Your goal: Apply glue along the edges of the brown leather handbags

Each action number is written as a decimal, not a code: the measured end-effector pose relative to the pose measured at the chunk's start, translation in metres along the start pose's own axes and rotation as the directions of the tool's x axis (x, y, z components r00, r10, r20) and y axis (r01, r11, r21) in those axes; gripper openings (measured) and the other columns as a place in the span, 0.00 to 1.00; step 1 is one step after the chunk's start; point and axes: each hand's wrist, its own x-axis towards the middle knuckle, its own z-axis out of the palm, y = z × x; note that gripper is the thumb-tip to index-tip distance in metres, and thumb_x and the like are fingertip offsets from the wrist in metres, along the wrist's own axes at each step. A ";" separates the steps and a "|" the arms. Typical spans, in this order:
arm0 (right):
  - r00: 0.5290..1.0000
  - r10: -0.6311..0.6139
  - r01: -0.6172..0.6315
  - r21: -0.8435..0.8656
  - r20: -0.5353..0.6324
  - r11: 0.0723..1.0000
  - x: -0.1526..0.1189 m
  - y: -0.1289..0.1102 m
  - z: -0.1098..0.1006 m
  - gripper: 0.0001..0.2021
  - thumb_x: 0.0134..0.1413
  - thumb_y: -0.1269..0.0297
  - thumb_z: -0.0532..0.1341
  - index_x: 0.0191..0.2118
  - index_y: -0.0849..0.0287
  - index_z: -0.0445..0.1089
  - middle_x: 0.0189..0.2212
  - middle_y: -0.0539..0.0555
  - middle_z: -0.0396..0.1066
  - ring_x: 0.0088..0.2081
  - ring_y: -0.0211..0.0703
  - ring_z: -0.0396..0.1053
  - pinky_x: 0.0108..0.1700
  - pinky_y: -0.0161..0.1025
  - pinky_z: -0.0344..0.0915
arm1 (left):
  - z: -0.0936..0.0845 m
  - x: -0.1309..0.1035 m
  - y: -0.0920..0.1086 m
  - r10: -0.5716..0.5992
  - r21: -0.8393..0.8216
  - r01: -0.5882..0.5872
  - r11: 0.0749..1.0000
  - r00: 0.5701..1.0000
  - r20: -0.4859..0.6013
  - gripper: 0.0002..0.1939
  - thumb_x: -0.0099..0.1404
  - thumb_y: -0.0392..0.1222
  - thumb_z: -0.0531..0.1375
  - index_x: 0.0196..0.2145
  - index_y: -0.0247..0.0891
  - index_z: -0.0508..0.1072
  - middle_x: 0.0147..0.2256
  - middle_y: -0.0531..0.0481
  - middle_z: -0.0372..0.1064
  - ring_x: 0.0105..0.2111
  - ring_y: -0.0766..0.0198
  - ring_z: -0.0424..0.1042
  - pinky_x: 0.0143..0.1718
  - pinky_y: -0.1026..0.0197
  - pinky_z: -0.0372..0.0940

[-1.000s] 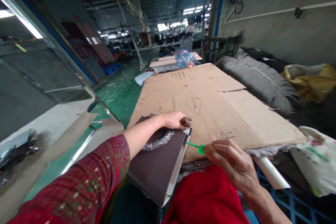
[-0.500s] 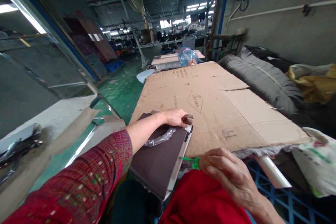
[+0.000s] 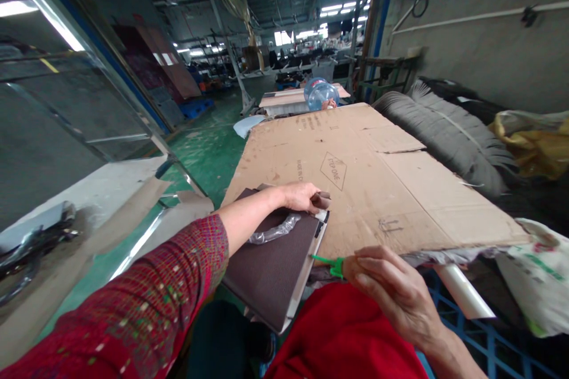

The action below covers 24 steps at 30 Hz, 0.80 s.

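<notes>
A dark brown leather-look bag (image 3: 271,269) lies flat at the cardboard's near left edge, its handle (image 3: 276,231) wrapped in clear plastic. Over the bag's far right corner reaches my left hand (image 3: 302,196), fingers closed on a folded brown flap (image 3: 323,196). White lining or edging shows just below that flap. In my right hand (image 3: 389,284) is a thin green-tipped tool (image 3: 336,266); the fingers hide most of its handle. The tool's tip points left at the bag's pale right edge (image 3: 307,269); whether it touches I cannot tell.
Printed cardboard (image 3: 347,189) covers the table. A blue water jug (image 3: 320,95) lies beyond it. Grey bundled material (image 3: 453,136) and a white sack (image 3: 533,278) are on the right. A metal frame (image 3: 173,157) and a white-topped surface (image 3: 111,189) stand left.
The green-tipped tool in my right hand has moved slightly away from me along the bag's edge. My left hand keeps its hold on the flap. The whole view has shifted a little.
</notes>
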 end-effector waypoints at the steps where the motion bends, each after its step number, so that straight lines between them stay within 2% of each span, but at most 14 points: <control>1: 0.999 0.005 -0.006 0.016 0.041 1.000 -0.001 -0.002 0.001 0.11 0.71 0.77 0.58 0.51 0.56 0.71 0.46 0.55 0.70 0.46 0.40 0.71 0.45 0.34 0.69 | 0.000 0.000 0.000 -0.002 0.005 0.002 1.000 1.000 -0.002 0.08 0.55 0.36 0.68 0.26 0.38 0.71 0.22 0.60 0.66 0.25 0.68 0.64 0.31 0.63 0.55; 3: 0.998 0.001 -0.002 0.026 0.060 1.000 -0.002 -0.008 0.003 0.11 0.71 0.77 0.58 0.51 0.56 0.70 0.46 0.55 0.70 0.46 0.40 0.71 0.45 0.34 0.69 | -0.001 0.000 0.001 -0.003 0.011 0.003 1.000 1.000 -0.003 0.08 0.55 0.36 0.68 0.26 0.38 0.71 0.22 0.60 0.67 0.25 0.68 0.64 0.31 0.63 0.54; 6: 1.000 -0.018 0.018 -0.007 0.001 1.000 -0.004 -0.016 0.008 0.11 0.71 0.78 0.57 0.52 0.57 0.70 0.46 0.56 0.71 0.46 0.42 0.71 0.46 0.36 0.69 | -0.001 0.000 0.002 -0.005 0.008 0.005 1.000 1.000 0.006 0.07 0.56 0.35 0.68 0.26 0.38 0.72 0.24 0.59 0.70 0.27 0.67 0.67 0.32 0.63 0.55; 10: 0.998 -0.013 0.011 0.037 0.063 0.999 -0.008 -0.021 0.012 0.11 0.70 0.78 0.56 0.50 0.58 0.70 0.44 0.57 0.70 0.45 0.44 0.70 0.44 0.39 0.69 | -0.001 0.001 0.001 -0.005 0.004 0.005 1.000 1.000 0.015 0.06 0.56 0.36 0.68 0.27 0.37 0.73 0.25 0.58 0.73 0.28 0.67 0.69 0.32 0.63 0.56; 14: 0.999 -0.023 0.021 -0.036 -0.049 0.999 -0.011 -0.018 0.013 0.11 0.69 0.79 0.58 0.51 0.58 0.70 0.45 0.57 0.70 0.46 0.44 0.70 0.45 0.39 0.69 | 0.000 0.002 -0.001 -0.003 0.002 0.003 1.000 1.000 0.008 0.06 0.56 0.37 0.68 0.28 0.37 0.73 0.25 0.58 0.74 0.28 0.67 0.69 0.32 0.64 0.56; 19: 0.998 0.002 -0.006 0.059 0.057 0.998 -0.015 -0.020 0.019 0.10 0.70 0.77 0.57 0.50 0.57 0.69 0.44 0.57 0.70 0.44 0.45 0.71 0.44 0.39 0.71 | -0.001 0.001 -0.001 0.005 -0.003 -0.005 1.000 1.000 -0.002 0.08 0.55 0.37 0.68 0.26 0.38 0.72 0.24 0.58 0.71 0.27 0.67 0.67 0.31 0.63 0.54; 22: 1.000 0.005 -0.005 0.022 -0.014 1.000 -0.017 -0.023 0.023 0.12 0.69 0.78 0.57 0.51 0.56 0.69 0.45 0.57 0.71 0.45 0.46 0.71 0.44 0.40 0.71 | -0.001 0.000 0.000 0.012 -0.012 -0.013 1.000 1.000 -0.015 0.09 0.54 0.37 0.68 0.25 0.38 0.70 0.22 0.59 0.67 0.26 0.67 0.64 0.31 0.62 0.53; 24: 1.000 0.025 -0.026 0.043 0.009 0.999 -0.019 -0.025 0.024 0.12 0.69 0.79 0.57 0.51 0.56 0.70 0.44 0.57 0.71 0.44 0.46 0.72 0.43 0.40 0.72 | -0.001 -0.001 0.000 0.017 -0.022 -0.017 1.000 1.000 -0.017 0.10 0.55 0.38 0.68 0.24 0.38 0.69 0.22 0.60 0.65 0.25 0.68 0.62 0.31 0.62 0.53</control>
